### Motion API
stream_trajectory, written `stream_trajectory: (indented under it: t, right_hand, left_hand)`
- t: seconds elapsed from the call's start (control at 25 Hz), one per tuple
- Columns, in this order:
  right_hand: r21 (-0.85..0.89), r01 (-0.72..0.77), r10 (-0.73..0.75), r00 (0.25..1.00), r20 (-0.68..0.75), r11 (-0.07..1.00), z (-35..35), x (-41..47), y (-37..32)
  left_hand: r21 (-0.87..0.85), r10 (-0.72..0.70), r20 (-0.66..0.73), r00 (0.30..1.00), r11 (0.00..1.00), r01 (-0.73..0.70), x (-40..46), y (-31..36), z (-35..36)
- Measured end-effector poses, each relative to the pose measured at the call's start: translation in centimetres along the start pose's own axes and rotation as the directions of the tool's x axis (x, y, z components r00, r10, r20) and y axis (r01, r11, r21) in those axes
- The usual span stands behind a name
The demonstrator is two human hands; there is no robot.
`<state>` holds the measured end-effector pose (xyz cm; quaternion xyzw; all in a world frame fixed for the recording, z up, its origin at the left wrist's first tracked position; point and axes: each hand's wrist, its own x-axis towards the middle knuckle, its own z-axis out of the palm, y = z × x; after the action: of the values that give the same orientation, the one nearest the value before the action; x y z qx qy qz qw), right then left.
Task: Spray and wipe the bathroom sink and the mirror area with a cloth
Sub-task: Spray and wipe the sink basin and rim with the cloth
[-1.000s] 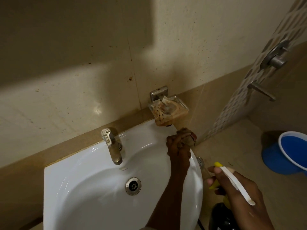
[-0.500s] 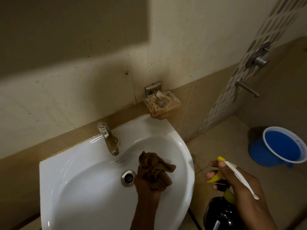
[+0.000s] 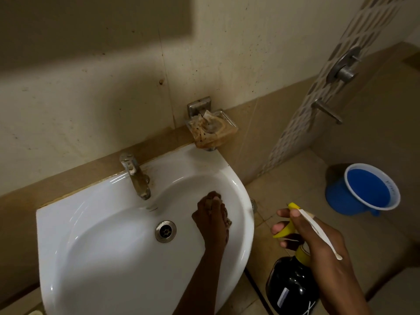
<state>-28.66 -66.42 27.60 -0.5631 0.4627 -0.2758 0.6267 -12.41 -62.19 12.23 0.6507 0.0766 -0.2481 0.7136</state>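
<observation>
A white wall-mounted sink (image 3: 95, 235) fills the lower left, with a metal tap (image 3: 136, 176) at its back and a round drain (image 3: 165, 231) in the bowl. My left hand (image 3: 210, 220) presses a brown cloth (image 3: 227, 220) against the bowl's right inner wall, right of the drain; the hand hides most of the cloth. My right hand (image 3: 318, 242) holds a dark spray bottle (image 3: 291, 283) with a yellow trigger, off the sink's right side above the floor. No mirror is in view.
A stained soap dish (image 3: 211, 129) on a metal bracket hangs on the wall above the sink's right back corner. A blue bucket (image 3: 363, 189) stands on the tiled floor at right. Shower valves (image 3: 343, 69) stick out of the patterned right wall.
My left hand carried the cloth from the sink's right rim under the soap dish down into the bowl, then slid it right and back along the inner wall. The spray bottle stayed about where it was.
</observation>
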Motion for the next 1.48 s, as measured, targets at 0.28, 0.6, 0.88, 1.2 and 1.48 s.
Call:
stream_trajectory:
  t: [0.28, 0.6, 0.88, 1.2, 1.48]
  right_hand:
    - [-0.012, -0.027, 0.026, 0.999, -0.033, 1.0, -0.7, -0.5, 1.0]
    - [-0.023, 0.063, -0.063, 0.998, -0.022, 0.998, -0.3, -2.1, -0.2]
    - [-0.035, 0.054, -0.054, 0.999, 0.007, 0.998, 1.3, -3.6, 0.3]
    - [-0.013, -0.002, 0.003, 0.998, 0.068, 1.0, 4.4, -3.6, 1.5]
    - [-0.027, 0.0, 0.001, 0.999, 0.053, 1.0, 4.1, -2.2, 1.4]
  left_hand:
    - [0.044, 0.008, 0.235, 0.972, 0.999, -0.019, 0.3, 0.0, 2.2]
    - [0.404, 0.016, 0.592, 0.806, 0.859, -0.314, -3.9, 2.2, -0.6]
    - [0.328, 0.003, 0.86, 0.51, 0.763, -0.557, -7.4, 3.4, -10.5]
    - [0.685, -0.53, 0.728, 0.434, 0.53, -0.501, -4.4, 8.6, -22.2]
    - [0.312, -0.198, 0.589, 0.784, 0.95, 0.006, -0.8, 10.9, -18.3]
